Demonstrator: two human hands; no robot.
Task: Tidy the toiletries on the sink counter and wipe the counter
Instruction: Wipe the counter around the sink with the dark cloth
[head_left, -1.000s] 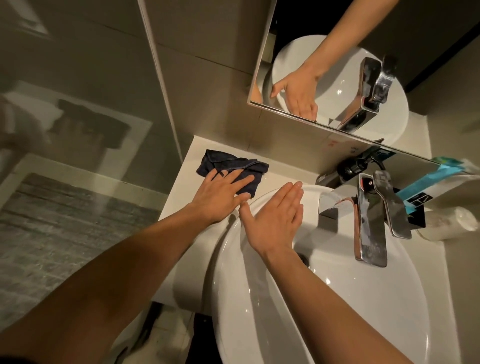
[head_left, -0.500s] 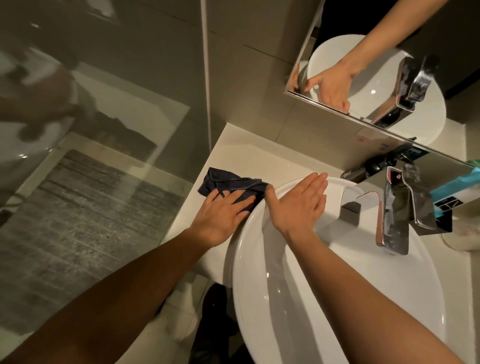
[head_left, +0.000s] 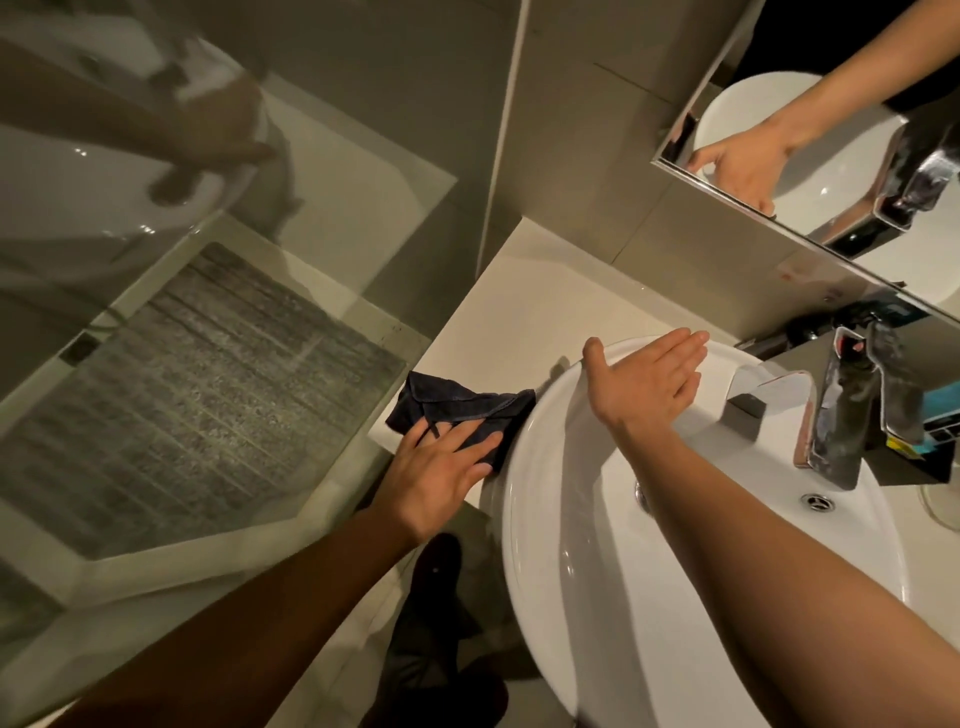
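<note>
A dark blue cloth (head_left: 457, 408) lies crumpled on the pale counter (head_left: 524, 306) left of the white basin (head_left: 566, 571), near the counter's front edge. My left hand (head_left: 434, 470) presses flat on the cloth's near part, fingers spread. My right hand (head_left: 647, 382) rests flat on the basin's far left rim, fingers together and straight, holding nothing. A teal toiletry box (head_left: 943, 410) shows at the right edge behind the tap.
A chrome tap (head_left: 852, 410) stands over the basin, with the drain (head_left: 816, 501) below it. A mirror (head_left: 831, 130) hangs on the tiled wall above. A glass shower screen (head_left: 208, 338) borders the counter on the left, with the floor below.
My left hand has dragged the cloth from the back of the counter toward the front edge. My right hand stays on the basin rim. The view has swung left.
</note>
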